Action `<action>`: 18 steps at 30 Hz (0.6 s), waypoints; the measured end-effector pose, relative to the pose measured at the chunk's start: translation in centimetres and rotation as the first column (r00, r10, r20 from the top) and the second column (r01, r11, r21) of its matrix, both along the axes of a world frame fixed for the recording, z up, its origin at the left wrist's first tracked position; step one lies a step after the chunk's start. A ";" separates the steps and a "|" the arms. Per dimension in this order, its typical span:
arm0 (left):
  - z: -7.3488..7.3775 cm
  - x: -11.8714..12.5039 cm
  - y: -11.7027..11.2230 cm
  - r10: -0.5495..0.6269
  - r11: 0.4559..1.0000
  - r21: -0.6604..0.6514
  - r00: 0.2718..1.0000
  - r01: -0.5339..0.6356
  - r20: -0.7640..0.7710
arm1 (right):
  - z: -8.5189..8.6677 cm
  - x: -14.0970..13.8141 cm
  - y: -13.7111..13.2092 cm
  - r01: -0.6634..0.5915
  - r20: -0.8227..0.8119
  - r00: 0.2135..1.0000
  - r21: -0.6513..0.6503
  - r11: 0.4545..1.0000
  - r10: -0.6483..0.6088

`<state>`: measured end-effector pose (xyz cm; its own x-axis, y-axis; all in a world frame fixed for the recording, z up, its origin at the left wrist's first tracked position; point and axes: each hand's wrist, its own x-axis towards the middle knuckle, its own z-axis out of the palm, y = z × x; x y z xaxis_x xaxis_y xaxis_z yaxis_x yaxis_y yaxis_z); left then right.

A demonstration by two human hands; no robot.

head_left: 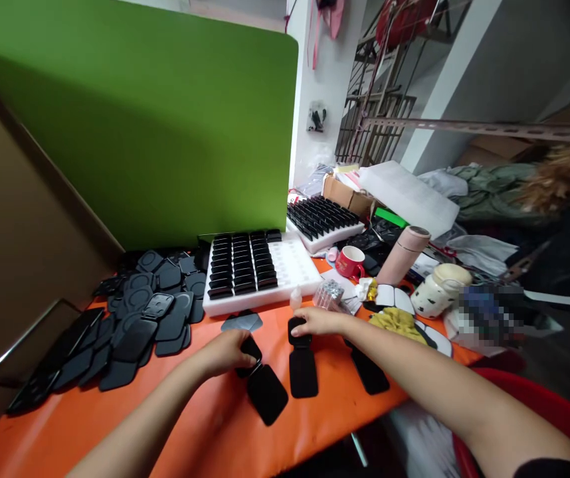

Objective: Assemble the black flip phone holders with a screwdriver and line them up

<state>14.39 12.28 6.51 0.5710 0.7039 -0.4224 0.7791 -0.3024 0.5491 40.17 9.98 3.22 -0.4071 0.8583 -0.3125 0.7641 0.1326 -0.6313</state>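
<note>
The left hand [228, 350] pinches one stand [268, 396], the right hand [319, 322] a second stand [303, 376], while the near tray [292, 259] is partly filled and a heap [135, 340] lies loose.

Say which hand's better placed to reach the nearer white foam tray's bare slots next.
Probably the right hand: holding a black rounded panel, it is nearer the bare slots of that white foam tray. The left hand, holding another panel, is farther away.
</note>
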 end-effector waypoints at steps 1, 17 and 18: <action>0.1 0.2 -0.1 -0.010 0.999 0.037 1.000 0.010 -0.007 | -0.2 -0.2 -0.1 0.027 0.010 1.000 0.029 0.999 -0.027; -6.4 2.6 -9.8 -0.159 0.848 0.511 0.987 0.141 -0.008 | -3.8 -4.2 -11.8 0.010 0.192 0.978 0.373 0.928 -0.088; -6.9 2.3 -10.2 -0.180 0.824 0.547 0.984 0.149 0.003 | -3.4 -4.0 -11.7 0.002 0.189 0.980 0.337 0.942 -0.070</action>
<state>16.73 2.04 -0.41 0.7090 0.7045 0.0330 0.6662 -0.6843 0.2965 36.18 -1.69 -0.17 -0.3337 0.9396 -0.0762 0.8759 0.2792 -0.3935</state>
